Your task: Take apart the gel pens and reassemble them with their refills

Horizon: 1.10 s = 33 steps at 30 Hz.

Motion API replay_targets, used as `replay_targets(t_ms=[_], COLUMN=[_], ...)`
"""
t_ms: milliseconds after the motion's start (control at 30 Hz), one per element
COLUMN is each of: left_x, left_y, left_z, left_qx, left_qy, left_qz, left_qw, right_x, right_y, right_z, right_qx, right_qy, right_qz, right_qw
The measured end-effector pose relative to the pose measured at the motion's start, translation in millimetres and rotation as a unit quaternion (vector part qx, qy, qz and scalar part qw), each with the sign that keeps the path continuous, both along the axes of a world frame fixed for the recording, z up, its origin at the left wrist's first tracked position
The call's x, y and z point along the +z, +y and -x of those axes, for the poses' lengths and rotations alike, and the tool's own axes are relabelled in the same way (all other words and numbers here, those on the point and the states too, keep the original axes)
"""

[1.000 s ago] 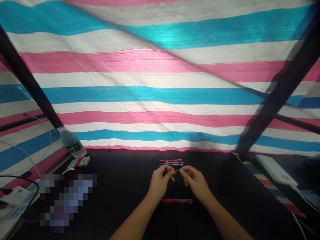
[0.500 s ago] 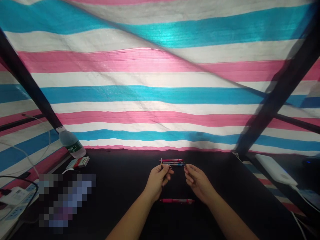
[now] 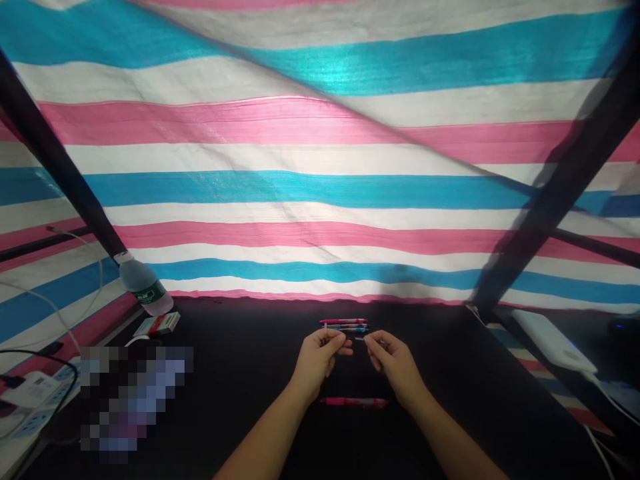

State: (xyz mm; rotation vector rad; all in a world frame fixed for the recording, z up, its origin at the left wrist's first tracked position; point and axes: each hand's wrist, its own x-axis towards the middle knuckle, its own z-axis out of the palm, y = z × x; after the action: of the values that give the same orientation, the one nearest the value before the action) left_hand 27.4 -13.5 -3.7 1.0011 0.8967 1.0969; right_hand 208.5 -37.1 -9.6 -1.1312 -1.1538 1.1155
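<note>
Above the middle of the black table, my left hand point(image 3: 320, 357) is closed in a pinch. What it grips is mostly hidden; a small pale tip shows above its knuckles. A short gap away, my right hand point(image 3: 395, 360) pinches a small thin whitish piece point(image 3: 359, 339), which points toward the left fingertips. Just beyond the hands lie a pink pen point(image 3: 343, 321) and blue-and-white pens point(image 3: 353, 329), side by side. Nearer to me, below the hands, another pink pen point(image 3: 355, 402) lies crosswise on the table.
At the back left, a bottle with a green label point(image 3: 145, 287) leans by a small box point(image 3: 157, 323). Power strips and cables point(image 3: 43, 393) line the left edge, beside a pixelated patch. A white power bank point(image 3: 553, 340) lies at right. Striped sheeting point(image 3: 310, 160) hangs behind.
My right hand has turned and shifted slightly left, and the whitish piece now shows at its fingertips. The pale upright tip at my left hand shows less. The pens on the table have stayed put.
</note>
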Motion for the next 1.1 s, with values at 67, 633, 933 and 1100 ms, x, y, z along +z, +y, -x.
replay_targets(t_ms=[67, 633, 933, 1100], left_x=[-0.2, 5.0, 4.0, 3.8], left_y=[0, -2, -2, -1], left_z=[0, 0, 0, 1], left_qx=[0.003, 0.01, 0.006, 0.016], left_qy=[0.004, 0.078, 0.074, 0.07], left_qz=[-0.003, -0.05, -0.044, -0.039], left_qw=[1.0, 0.996, 0.996, 0.997], right_x=[1.4, 5.3, -6.5, -4.4], right_y=[0, -3, 4, 2], right_z=[0, 0, -7, -5], right_qx=[-0.006, -0.026, -0.106, -0.086], right_qy=[-0.008, -0.094, 0.013, 0.001], right_qz=[0.0, -0.071, -0.073, -0.067], right_qw=[1.0, 0.993, 0.992, 0.994])
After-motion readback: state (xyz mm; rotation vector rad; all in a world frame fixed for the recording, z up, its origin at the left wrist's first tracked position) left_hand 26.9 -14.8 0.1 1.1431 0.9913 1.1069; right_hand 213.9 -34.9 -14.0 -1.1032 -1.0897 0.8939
